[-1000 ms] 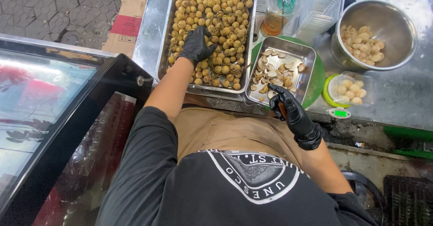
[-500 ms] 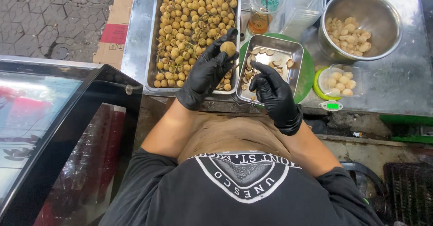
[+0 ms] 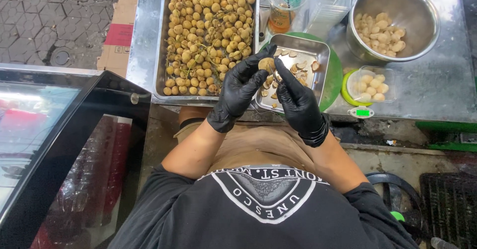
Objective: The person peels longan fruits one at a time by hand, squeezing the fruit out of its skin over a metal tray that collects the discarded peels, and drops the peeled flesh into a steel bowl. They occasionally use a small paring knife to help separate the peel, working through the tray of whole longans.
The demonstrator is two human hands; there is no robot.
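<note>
My left hand (image 3: 237,91), in a black glove, pinches one brown longan fruit (image 3: 266,63) between thumb and fingertips, just over the near-left corner of a small steel tray (image 3: 323,55) of peel pieces. My right hand (image 3: 299,104), also in a black glove, is closed around a thin metal peeling tool (image 3: 275,75) whose tip touches the fruit. The two hands meet at the fruit. To the left lies a long steel tray (image 3: 145,45) full of unpeeled longans (image 3: 208,35) on their stems.
A steel bowl (image 3: 425,8) with peeled white fruit stands at the back right. A clear plastic box (image 3: 370,86) of peeled fruit sits on a green scale. Behind are a lidded drink cup (image 3: 284,5) and stacked clear boxes (image 3: 330,5). A dark glass-topped case (image 3: 54,129) is at my left.
My left hand picked a longan out of the big tray and carried it right over the small tray. My right hand rose from the counter's edge and set its tool against the fruit.
</note>
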